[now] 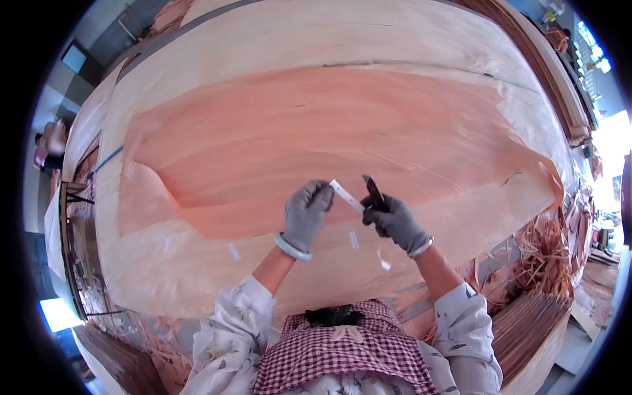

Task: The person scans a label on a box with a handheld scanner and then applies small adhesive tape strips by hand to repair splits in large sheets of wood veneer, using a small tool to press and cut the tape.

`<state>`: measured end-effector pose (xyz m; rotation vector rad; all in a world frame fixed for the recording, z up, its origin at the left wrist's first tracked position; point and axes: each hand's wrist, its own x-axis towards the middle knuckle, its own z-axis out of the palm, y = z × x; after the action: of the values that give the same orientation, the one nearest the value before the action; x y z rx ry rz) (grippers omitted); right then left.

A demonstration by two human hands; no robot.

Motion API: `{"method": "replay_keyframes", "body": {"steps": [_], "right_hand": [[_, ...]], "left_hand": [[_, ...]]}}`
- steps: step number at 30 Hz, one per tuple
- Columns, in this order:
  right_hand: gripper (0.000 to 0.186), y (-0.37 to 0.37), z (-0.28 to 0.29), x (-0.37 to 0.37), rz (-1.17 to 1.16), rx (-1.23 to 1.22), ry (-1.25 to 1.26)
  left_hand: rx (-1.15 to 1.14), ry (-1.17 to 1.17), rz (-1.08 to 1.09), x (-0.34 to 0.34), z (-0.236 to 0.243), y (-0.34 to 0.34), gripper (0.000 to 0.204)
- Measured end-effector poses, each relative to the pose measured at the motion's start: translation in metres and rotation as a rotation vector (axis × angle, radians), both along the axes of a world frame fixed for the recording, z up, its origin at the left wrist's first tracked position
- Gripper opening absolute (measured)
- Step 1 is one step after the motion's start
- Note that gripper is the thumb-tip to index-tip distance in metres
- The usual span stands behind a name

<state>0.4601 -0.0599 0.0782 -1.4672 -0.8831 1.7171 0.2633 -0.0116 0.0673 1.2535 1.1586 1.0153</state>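
Both my hands wear grey gloves and are held over the near part of a wide reddish wood veneer sheet (296, 131). My left hand (307, 212) pinches one end of a short strip of white tape (346, 195). The strip stretches across to my right hand (395, 222), which is closed round a dark knife (373, 191) with its tip pointing up. A loose tail of tape (383, 260) hangs below the right hand. Two short tape pieces, one at the left (234, 251) and one in the middle (354, 240), are stuck on the pale veneer beneath (289, 283).
Torn veneer scraps (546, 257) pile up at the right beside a stack of veneer sheets (530, 329). A metal frame (72, 257) stands at the table's left end. Long stacked boards (553, 72) run along the far right. Another person (51, 148) is at the far left.
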Motion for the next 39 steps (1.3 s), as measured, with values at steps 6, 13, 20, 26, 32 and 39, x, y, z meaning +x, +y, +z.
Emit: {"method": "replay_keyframes", "body": {"steps": [6, 13, 20, 26, 32, 39], "right_hand": [[0.017, 0.037, -0.019, 0.005, -0.002, -0.063, -0.107], [0.015, 0.035, -0.022, 0.004, 0.061, 0.065, -0.277], [0.017, 0.011, 0.027, -0.042, 0.346, -0.030, -0.231], [0.019, 0.004, 0.055, -0.079, 0.423, 0.053, -0.229], [0.021, 0.004, 0.040, -0.084, 0.411, -0.004, -0.241], [0.021, 0.029, 0.011, -0.114, 0.360, 0.049, -0.232]], "left_hand": [[0.739, 0.665, -0.102, -0.009, -0.023, 0.007, 0.031], [0.765, 0.975, -0.384, 0.001, -0.036, 0.011, 0.051], [0.722, 1.022, -0.404, -0.003, -0.039, 0.011, 0.048], [0.760, 1.252, -0.164, -0.099, -0.030, 0.024, 0.047], [0.569, 1.648, 0.187, -0.294, 0.024, 0.015, 0.043], [0.265, 1.492, -0.381, -0.312, 0.073, 0.018, 0.020]]}}
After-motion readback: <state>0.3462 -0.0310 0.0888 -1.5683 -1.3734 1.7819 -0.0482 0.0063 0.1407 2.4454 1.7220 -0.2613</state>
